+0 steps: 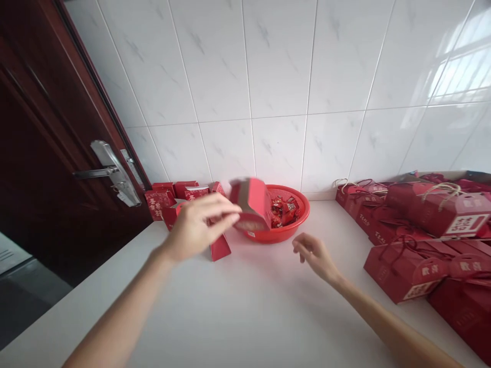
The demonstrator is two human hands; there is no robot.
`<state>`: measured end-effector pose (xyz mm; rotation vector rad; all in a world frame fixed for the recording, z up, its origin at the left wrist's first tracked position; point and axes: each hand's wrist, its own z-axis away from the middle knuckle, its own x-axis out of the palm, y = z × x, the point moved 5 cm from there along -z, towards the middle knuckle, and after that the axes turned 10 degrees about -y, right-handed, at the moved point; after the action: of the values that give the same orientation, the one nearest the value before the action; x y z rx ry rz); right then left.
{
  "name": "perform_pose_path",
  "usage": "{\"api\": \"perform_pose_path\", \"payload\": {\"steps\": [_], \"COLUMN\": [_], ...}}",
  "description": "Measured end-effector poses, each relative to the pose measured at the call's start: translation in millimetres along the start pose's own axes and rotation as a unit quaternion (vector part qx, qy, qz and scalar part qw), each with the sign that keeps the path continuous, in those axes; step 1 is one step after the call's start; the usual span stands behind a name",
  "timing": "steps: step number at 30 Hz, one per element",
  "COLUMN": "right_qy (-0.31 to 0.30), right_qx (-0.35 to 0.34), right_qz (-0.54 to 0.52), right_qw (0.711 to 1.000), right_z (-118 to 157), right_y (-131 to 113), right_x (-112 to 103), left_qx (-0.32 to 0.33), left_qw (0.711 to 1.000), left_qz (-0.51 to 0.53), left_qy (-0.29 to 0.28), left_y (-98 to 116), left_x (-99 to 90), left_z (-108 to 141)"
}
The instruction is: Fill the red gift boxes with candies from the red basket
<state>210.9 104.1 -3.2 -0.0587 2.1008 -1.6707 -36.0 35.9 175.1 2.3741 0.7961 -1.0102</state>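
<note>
My left hand (199, 225) pinches a red paper candy box (251, 204) at its near edge, between thumb and fingers. Tilted and a little blurred, the box is held up in front of a red plastic basket (303, 217), hiding the basket's left part. Wrapped candies (286, 210) in red wrappers lie inside the basket. My right hand (312, 255) hovers over the white table just right of the basket's front. Its fingers are loosely bent and apart from the thumb, with nothing seen in them.
Behind my left hand stand several open red paper boxes (159, 204), and a red flap (220, 249) sticks out on the table (230, 317). Several closed red gift boxes (406, 271) with rope handles pile up at right. A tiled wall (276, 92) borders the back; a dark door (49, 102) is at left.
</note>
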Motion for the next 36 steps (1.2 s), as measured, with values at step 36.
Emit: {"api": "perform_pose_path", "payload": {"steps": [36], "right_qy": [-0.203], "right_qx": [-0.052], "right_qz": [0.026], "right_qw": [0.977], "right_z": [-35.6], "right_y": [-40.1], "right_x": [-11.3], "left_qx": [-0.247], "left_qw": [0.906], "left_qz": [0.094], "left_qy": [-0.332], "left_y": [-5.0], "left_x": [112.2], "left_z": [34.5]}}
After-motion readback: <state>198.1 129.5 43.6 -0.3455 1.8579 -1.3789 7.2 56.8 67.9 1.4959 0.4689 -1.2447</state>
